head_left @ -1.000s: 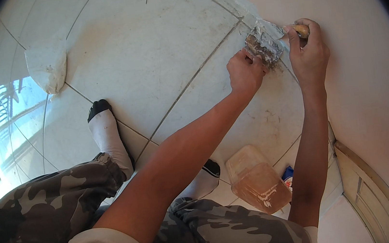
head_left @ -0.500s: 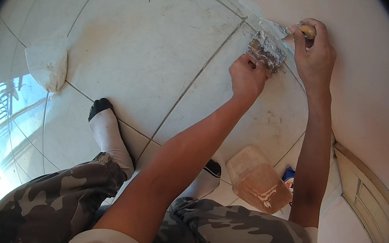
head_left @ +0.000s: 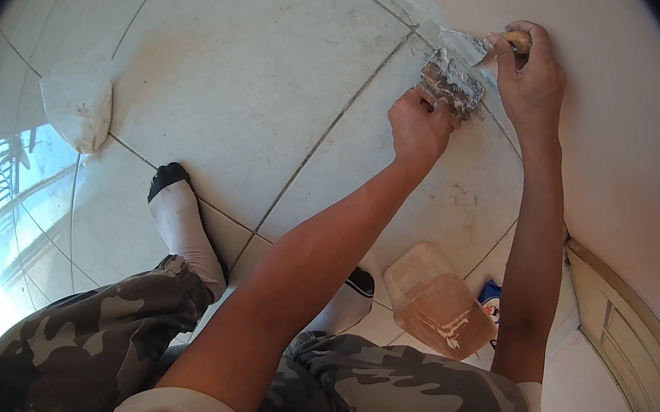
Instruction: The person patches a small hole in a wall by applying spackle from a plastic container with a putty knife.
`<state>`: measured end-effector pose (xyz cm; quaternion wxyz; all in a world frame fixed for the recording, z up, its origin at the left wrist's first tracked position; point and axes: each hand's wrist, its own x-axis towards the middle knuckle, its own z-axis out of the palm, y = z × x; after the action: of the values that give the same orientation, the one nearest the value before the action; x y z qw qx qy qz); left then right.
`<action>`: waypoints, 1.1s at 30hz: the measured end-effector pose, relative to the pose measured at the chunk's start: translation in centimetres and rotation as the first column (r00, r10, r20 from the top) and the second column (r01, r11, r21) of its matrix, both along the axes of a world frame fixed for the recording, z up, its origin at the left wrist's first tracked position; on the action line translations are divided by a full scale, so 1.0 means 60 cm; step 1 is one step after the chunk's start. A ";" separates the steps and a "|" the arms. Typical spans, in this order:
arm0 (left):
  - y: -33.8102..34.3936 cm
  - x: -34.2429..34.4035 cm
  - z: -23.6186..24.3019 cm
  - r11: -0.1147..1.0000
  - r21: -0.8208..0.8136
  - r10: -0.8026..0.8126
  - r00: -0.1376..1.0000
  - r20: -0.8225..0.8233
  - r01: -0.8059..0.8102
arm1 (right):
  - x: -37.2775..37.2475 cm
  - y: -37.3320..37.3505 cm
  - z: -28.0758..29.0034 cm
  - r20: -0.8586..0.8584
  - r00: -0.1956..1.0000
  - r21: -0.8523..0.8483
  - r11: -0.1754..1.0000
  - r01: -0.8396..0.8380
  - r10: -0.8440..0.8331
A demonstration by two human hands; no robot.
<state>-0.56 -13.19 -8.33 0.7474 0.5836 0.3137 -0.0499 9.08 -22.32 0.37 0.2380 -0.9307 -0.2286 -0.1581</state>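
My right hand [head_left: 532,91] is closed on the short wooden handle of a putty knife [head_left: 465,47]. White paste smears the knife's blade, which points left along the foot of the wall. Just to the left, my left hand [head_left: 421,125] grips the lower edge of a flat, brownish scraper plate [head_left: 454,90]. Wet white paste coats much of that plate, and my fingers hide its grip. The plate is held close to the wall's base, beside the knife blade; whether the two touch I cannot tell.
A clear plastic tub [head_left: 441,303] with white smears stands near my right forearm, a blue packet [head_left: 490,297] beside it. The pale wall [head_left: 617,129] rises at right, with a wooden door panel [head_left: 628,322] lower down. A whitish, rounded sheet [head_left: 80,113] lies on the tiles far left.
The putty knife and my right hand have shifted very slightly left, and more of the blade shows clear of the plate. My left hand has barely moved.
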 end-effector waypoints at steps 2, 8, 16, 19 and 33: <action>0.000 0.001 -0.003 1.000 -0.010 0.005 1.000 0.014 -0.004 | 0.001 0.001 0.002 -0.003 1.000 -0.001 1.000 0.010 -0.010; -0.003 0.002 -0.009 0.999 -0.044 0.019 1.000 0.004 -0.019 | 0.003 -0.003 0.007 0.030 0.999 -0.003 1.000 0.017 -0.017; -0.001 0.001 -0.010 0.998 -0.053 0.017 0.999 0.028 -0.015 | -0.006 -0.016 0.021 0.018 0.999 0.069 0.997 0.028 -0.029; 0.000 0.001 -0.009 0.998 -0.059 0.028 1.000 0.013 -0.027 | -0.011 -0.008 0.016 -0.015 1.000 0.061 0.998 0.024 -0.023; -0.002 0.001 -0.015 0.999 -0.030 0.011 1.000 0.021 -0.010 | -0.006 0.004 0.006 0.012 1.000 0.030 0.999 -0.012 0.011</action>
<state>-0.49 -13.31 -9.23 0.7596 0.5711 0.3079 -0.0445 8.72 -22.09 0.76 0.2516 -0.9247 -0.2328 -0.1654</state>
